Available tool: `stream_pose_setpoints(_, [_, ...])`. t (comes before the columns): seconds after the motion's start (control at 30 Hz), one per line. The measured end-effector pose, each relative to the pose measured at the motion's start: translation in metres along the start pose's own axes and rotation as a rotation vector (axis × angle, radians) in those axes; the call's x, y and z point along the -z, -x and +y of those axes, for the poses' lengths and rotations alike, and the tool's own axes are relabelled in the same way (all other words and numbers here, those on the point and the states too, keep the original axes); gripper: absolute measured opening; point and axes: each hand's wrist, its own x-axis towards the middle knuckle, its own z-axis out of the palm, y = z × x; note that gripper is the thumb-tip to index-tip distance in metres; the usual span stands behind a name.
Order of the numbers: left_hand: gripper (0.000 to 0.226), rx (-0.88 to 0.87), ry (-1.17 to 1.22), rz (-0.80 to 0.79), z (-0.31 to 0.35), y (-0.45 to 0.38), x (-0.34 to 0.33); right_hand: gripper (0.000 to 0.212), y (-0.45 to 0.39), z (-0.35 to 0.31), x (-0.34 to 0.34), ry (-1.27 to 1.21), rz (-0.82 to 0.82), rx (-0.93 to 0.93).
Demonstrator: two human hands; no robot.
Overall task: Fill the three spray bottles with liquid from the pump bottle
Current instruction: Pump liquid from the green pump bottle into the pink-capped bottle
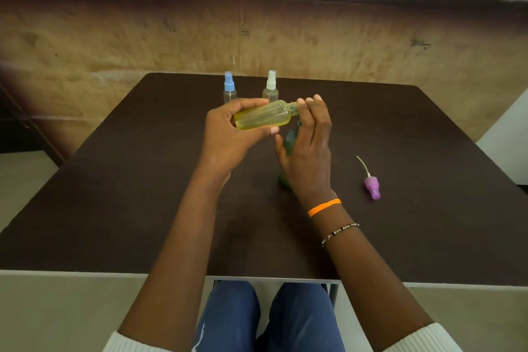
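My left hand (228, 134) grips an uncapped clear spray bottle (263, 117) holding yellow-green liquid, tilted almost level above the table, neck pointing right. The fingertips of my right hand (310, 151) touch that neck, the fingers fairly straight. Behind my right hand stands the green pump bottle (289, 143), mostly hidden. A purple spray cap (372, 186) with its thin tube lies on the table to the right. Two clear spray bottles stand at the far edge, one with a blue cap (229, 91) and one with a white cap (270, 87).
The dark brown table (128, 194) sits against a tan wall. Its near edge runs just above my knees. A pale surface edge shows at the far right.
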Motion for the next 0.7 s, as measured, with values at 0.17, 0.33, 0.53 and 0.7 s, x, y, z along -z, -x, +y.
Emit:
stream_pose_setpoints(0.17, [0.044, -0.011, -0.008, 0.003, 0.0003, 0.0001, 0.0002, 0.068, -0.0023, -0.0005, -0.0044, -0.076, 0.071, -0.052])
stream_pose_setpoints(0.33, [0.044, -0.01, -0.013, -0.007, 0.0046, 0.001, 0.0015, 0.07, -0.0022, -0.0011, -0.0027, -0.084, 0.058, -0.059])
stream_pose_setpoints(0.53, [0.045, 0.001, 0.0, -0.044, 0.0053, 0.0008, 0.0014, 0.081, -0.0032, -0.002, 0.0011, -0.069, -0.017, -0.073])
stream_pose_setpoints(0.7, [0.045, 0.002, 0.008, -0.097, -0.0013, 0.0029, 0.0037, 0.082, -0.0032, -0.0003, 0.0032, -0.081, -0.025, -0.074])
